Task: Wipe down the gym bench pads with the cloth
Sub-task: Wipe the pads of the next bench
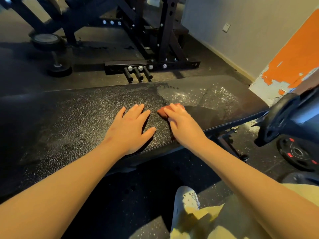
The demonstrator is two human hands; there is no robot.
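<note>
A long black textured bench pad (72, 118) runs across the view from left to right. My left hand (131, 128) lies flat on the pad, fingers spread, holding nothing. Just to its right, my right hand (184, 126) presses a small reddish-brown cloth (162, 111) onto the pad; only the cloth's front edge shows past the fingers. Beyond the cloth, a wet, shiny patch (189, 95) covers the pad's right part.
A black rack base with pegs (138, 69) stands behind the bench. A dumbbell (51, 49) rests on the floor at the left. Weight plates (296, 152) lie at the right by an orange and white wall (284, 66). My shoe (186, 204) is below.
</note>
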